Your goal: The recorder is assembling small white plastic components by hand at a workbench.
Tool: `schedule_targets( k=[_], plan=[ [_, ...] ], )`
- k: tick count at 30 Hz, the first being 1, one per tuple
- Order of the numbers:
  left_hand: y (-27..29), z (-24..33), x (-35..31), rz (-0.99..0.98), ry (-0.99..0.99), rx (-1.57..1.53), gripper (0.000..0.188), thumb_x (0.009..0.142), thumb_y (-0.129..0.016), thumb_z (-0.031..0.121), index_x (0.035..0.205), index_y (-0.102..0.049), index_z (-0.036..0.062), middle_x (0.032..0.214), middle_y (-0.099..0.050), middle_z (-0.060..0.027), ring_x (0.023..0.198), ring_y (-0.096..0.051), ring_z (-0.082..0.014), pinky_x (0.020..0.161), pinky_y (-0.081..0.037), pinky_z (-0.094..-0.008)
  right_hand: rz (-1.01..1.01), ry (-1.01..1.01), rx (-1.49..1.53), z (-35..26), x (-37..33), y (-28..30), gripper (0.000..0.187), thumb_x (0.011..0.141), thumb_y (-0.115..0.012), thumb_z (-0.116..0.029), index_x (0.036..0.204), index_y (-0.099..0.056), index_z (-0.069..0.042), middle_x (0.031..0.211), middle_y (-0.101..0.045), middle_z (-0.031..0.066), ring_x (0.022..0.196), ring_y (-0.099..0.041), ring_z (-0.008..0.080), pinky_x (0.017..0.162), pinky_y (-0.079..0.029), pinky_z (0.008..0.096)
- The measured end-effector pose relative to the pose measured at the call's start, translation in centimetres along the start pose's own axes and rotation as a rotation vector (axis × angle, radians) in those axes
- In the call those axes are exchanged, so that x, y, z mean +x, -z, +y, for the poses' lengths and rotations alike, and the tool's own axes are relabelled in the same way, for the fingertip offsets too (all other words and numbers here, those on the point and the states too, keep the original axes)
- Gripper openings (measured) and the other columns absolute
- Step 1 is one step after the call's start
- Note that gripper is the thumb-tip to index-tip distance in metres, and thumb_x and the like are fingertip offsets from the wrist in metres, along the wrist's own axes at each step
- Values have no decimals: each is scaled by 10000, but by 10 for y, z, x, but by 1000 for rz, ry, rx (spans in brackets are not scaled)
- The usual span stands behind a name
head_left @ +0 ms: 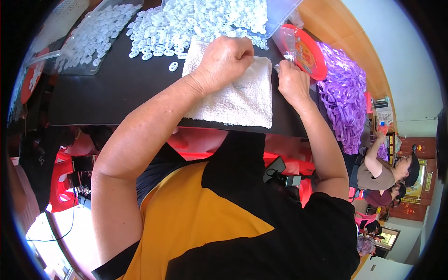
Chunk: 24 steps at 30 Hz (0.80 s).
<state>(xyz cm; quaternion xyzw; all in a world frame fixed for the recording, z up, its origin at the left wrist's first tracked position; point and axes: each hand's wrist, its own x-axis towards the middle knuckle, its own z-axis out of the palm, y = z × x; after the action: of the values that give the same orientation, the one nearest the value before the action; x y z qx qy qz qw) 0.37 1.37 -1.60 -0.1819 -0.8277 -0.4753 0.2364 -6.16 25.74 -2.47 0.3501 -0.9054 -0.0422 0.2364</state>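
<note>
My left hand [226, 60] is closed over the far part of a folded white towel [242, 105], its fingers curled in and their tips mostly hidden. What they pinch, if anything, does not show. Just right of the towel, my right hand [294, 84] is closed too, with thumb and finger together. Something small and pale may be at its fingertips, too small to name. Beyond the towel spreads a heap of small white oval plastic pieces with two holes [196, 25]. One single piece [173, 66] lies apart, left of the towel.
A red plate [318, 70] with a clear plastic bag [288, 39] stands beside my right hand. Purple ribbon [343, 93] is piled to the right. A clear tub [88, 70] of white pieces stands at far left on the dark table [116, 95]. Other people [380, 170] are at right.
</note>
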Motion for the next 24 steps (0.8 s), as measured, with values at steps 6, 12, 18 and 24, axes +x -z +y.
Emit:
schedule_targets(
  k=[6,12,18,24],
  plan=[
    [1,3,-3,-53,9,14,91,830,-638,72,854,-626,-15,736,-644,-151,651,-627,-258,644,-502,-346,-5,55,-36,1,3,-2,52,810,-570,-78,822,-536,-40,719,-609,144,642,-648,317,530,-511,437],
    [-2,5,-5,-46,-105,44,63,812,-625,63,834,-616,4,757,-623,-155,734,-636,-335,684,-511,-393,-72,99,13,7,9,2,52,804,-562,-74,830,-545,-32,703,-606,140,606,-637,329,526,-509,441],
    [-6,3,-5,-50,-142,66,74,790,-633,62,833,-589,20,788,-608,-143,788,-626,-347,699,-508,-417,-211,140,-17,8,19,11,42,805,-546,-66,828,-549,-31,719,-611,159,629,-645,343,545,-512,461],
    [-7,4,-6,-51,-113,68,85,783,-633,63,839,-583,24,796,-605,-141,804,-620,-352,705,-506,-431,-305,145,15,10,24,13,69,801,-526,-52,855,-558,-22,743,-618,187,666,-647,379,575,-510,494]
  ],
)
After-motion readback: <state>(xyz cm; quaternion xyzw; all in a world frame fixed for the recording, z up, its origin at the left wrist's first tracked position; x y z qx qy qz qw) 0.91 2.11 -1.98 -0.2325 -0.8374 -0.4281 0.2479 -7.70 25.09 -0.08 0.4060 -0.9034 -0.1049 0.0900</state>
